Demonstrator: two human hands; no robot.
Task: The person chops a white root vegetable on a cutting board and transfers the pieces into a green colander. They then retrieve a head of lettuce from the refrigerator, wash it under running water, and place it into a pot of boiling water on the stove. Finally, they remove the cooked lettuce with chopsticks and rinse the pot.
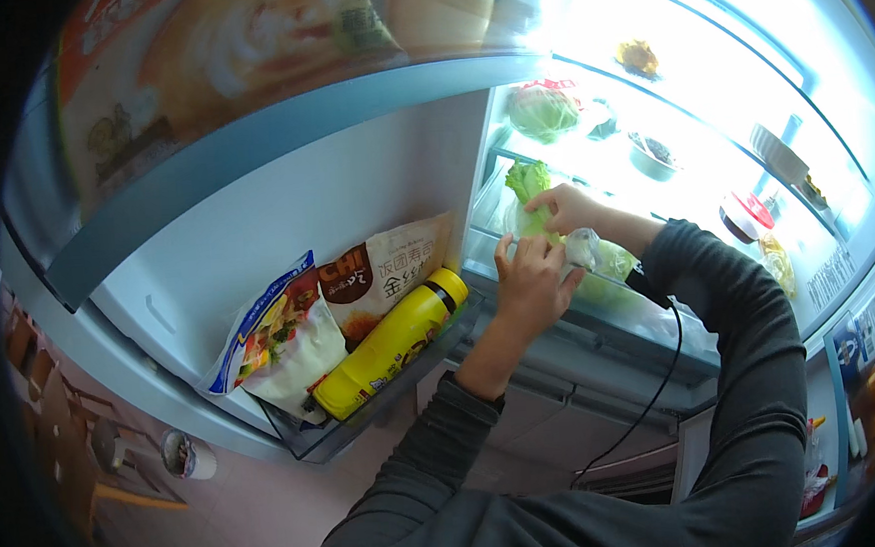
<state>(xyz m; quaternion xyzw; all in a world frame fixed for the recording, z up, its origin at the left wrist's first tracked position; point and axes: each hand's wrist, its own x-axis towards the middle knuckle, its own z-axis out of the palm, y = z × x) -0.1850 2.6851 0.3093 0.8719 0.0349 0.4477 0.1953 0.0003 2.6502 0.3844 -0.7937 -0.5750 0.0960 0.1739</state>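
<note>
Leaf lettuce point(527, 181), partly in clear plastic, stands up out of the clear crisper drawer point(511, 245) of an open refrigerator. My right hand point(570, 208) is bent over the lettuce, its index finger against the leaves; the thumb is hidden. Lower and nearer to me, my left hand point(534, 281) reaches over the drawer's front with bent, spread fingers. Right beside its fingertips is a crumpled clear plastic bag bundle point(582, 249); whether the fingers pinch it is unclear. More pale green vegetables point(615, 261) lie in the drawer under my right wrist.
The left door's bin holds a yellow bottle point(391, 344) and food pouches point(291, 342). A wrapped cabbage point(544, 111), a bowl point(654, 156) and a red-lidded jar point(746, 215) stand on the shelf above the drawer. A black cable point(659, 395) hangs below my right arm.
</note>
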